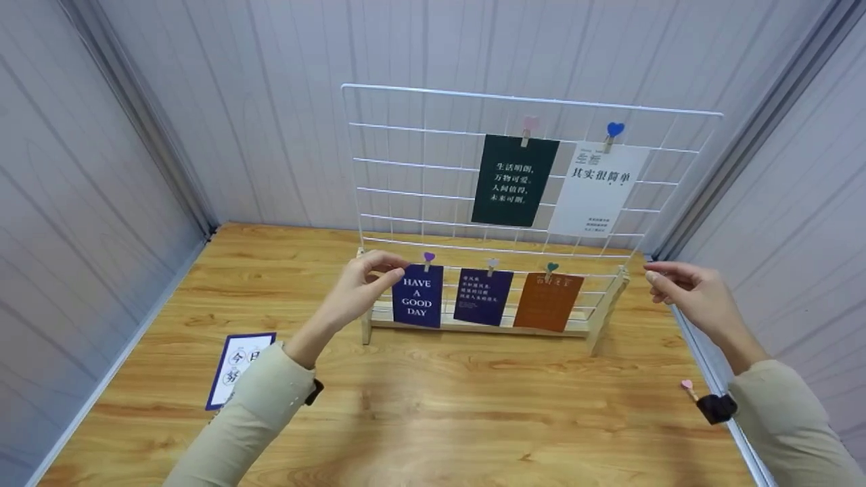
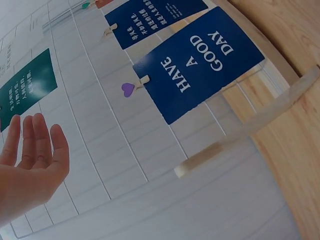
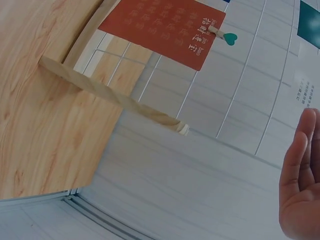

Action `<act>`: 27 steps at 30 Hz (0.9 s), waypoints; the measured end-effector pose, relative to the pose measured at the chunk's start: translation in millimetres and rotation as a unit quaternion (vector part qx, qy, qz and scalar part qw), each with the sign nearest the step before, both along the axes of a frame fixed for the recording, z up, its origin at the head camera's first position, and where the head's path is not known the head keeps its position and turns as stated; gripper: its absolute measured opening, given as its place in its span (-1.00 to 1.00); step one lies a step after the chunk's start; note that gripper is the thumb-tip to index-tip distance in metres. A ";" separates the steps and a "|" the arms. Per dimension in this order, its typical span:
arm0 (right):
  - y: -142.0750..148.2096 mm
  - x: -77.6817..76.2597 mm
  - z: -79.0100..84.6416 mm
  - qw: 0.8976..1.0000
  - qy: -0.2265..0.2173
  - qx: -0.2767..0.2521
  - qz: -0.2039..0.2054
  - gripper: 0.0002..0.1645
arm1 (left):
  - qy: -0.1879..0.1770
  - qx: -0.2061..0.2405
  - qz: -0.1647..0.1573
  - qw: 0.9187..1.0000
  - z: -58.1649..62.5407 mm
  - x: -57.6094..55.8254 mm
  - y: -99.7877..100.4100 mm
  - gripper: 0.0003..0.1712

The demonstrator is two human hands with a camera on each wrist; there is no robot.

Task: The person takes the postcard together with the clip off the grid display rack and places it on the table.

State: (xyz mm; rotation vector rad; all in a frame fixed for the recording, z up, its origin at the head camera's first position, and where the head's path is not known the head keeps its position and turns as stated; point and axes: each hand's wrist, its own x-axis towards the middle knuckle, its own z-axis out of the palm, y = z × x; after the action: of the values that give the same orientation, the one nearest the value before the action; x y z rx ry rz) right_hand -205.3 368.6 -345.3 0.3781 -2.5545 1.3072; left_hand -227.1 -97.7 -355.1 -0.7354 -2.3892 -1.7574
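Person, bare hands: left hand (image 1: 358,287), right hand (image 1: 700,301). Long sleeves on both arms, left sleeve (image 1: 240,419) and right sleeve (image 1: 788,406), same light beige, slightly greyish, plain fabric. Loose fit, soft folds and creases along the forearms. Cuffs end around the wrists, wide openings. Left cuff has a few tiny pale specks, too small to identify. Black gadget at each cuff, inward side: left black unit (image 1: 314,392) mostly hidden by the sleeve, only a dark corner sticking out; right black unit (image 1: 717,408) shows more, chunky, blocky, rounded at one end. Fastening hidden on both.
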 end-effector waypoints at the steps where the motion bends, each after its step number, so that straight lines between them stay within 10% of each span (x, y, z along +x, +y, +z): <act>1: -1.1 -1.3 -0.8 1.000 0.002 -0.001 0.004 -0.63 | 0.002 0.003 -0.001 1.000 -1.7 -1.2 1.3 -0.78; 27: -34.3 -20.9 -6.2 0.997 0.008 -0.069 0.028 -0.66 | 0.008 -0.010 -0.007 1.000 -10.8 -22.3 42.9 -0.73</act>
State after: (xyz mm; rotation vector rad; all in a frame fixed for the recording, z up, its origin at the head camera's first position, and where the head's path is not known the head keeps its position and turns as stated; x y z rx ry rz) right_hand -226.2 334.3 -351.5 0.4336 -2.4394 1.4847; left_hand -249.5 -54.8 -365.9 -0.7686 -2.3997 -1.7298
